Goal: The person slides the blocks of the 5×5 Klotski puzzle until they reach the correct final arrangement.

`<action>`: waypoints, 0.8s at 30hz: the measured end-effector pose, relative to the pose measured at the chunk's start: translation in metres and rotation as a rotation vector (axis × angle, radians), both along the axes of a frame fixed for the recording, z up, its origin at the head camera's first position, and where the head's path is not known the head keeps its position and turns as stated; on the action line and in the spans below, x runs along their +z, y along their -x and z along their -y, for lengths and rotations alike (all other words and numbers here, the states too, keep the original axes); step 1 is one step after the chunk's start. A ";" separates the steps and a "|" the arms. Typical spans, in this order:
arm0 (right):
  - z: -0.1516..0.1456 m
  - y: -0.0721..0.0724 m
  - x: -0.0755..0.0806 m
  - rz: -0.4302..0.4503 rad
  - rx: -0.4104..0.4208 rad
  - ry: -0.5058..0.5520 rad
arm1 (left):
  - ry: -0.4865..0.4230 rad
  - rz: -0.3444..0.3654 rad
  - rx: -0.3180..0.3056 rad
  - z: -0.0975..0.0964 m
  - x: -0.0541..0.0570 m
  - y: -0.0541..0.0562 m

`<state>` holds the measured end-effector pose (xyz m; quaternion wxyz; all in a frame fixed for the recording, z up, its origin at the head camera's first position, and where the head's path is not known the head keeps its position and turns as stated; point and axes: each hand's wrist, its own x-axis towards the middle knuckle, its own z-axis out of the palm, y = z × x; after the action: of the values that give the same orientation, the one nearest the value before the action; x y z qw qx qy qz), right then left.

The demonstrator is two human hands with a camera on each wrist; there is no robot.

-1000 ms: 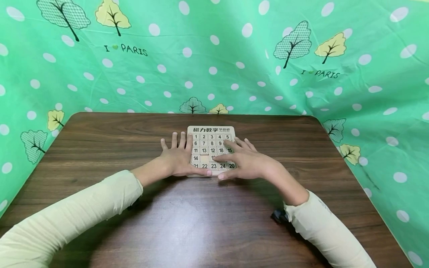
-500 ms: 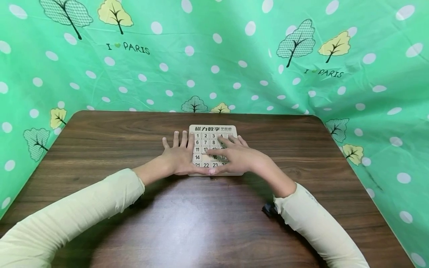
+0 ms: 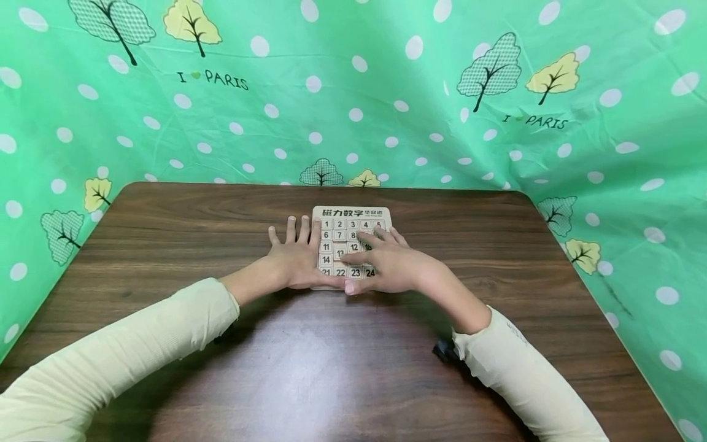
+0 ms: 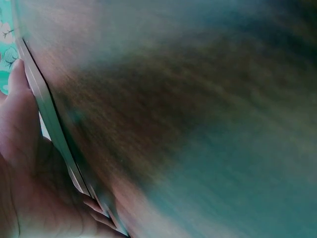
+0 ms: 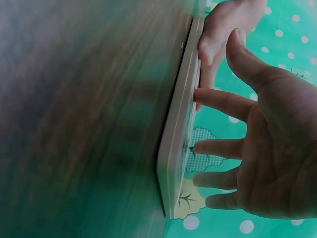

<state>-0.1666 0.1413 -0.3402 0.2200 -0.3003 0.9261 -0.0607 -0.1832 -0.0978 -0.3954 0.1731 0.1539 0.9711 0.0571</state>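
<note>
A pale number sliding puzzle [image 3: 353, 213] lies flat on the table, with rows of numbered square tiles. My left hand [image 3: 295, 264] rests along its left edge, fingers spread, thumb along the near edge. My right hand [image 3: 397, 267] is over the puzzle's right side and hides several tiles. Its index fingertip touches tile 13 [image 3: 339, 252], which sits part-way between the third and fourth rows. In the right wrist view, the right hand's index finger [image 5: 225, 103] meets the top of the puzzle, the other fingers being apart from it. The left wrist view shows the left palm [image 4: 39, 198] against the puzzle's side.
The puzzle lies near the far edge of a brown wooden table [image 3: 221, 209]. Behind and beside it hangs a green curtain [image 3: 353, 86] with white dots and printed trees. A small black object [image 3: 444, 351] is at the right sleeve's cuff.
My right hand has moved left across the puzzle, its index finger going from the tile at the gap's right to tile 13. Tile 13 has slid nearer, part-way into the gap. My left hand stays put.
</note>
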 end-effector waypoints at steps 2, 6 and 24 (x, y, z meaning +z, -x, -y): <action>0.001 -0.004 0.001 0.001 0.006 0.008 | 0.001 0.001 0.001 0.000 0.000 0.000; 0.001 -0.010 0.002 0.000 0.022 0.015 | -0.006 0.002 0.005 0.000 -0.001 0.000; -0.023 0.008 0.000 -0.032 -0.040 0.030 | -0.004 0.008 0.006 -0.002 -0.001 0.000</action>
<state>-0.1749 0.1645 -0.3405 0.1995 -0.2858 0.9343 -0.0743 -0.1832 -0.0959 -0.3961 0.1764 0.1510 0.9708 0.0602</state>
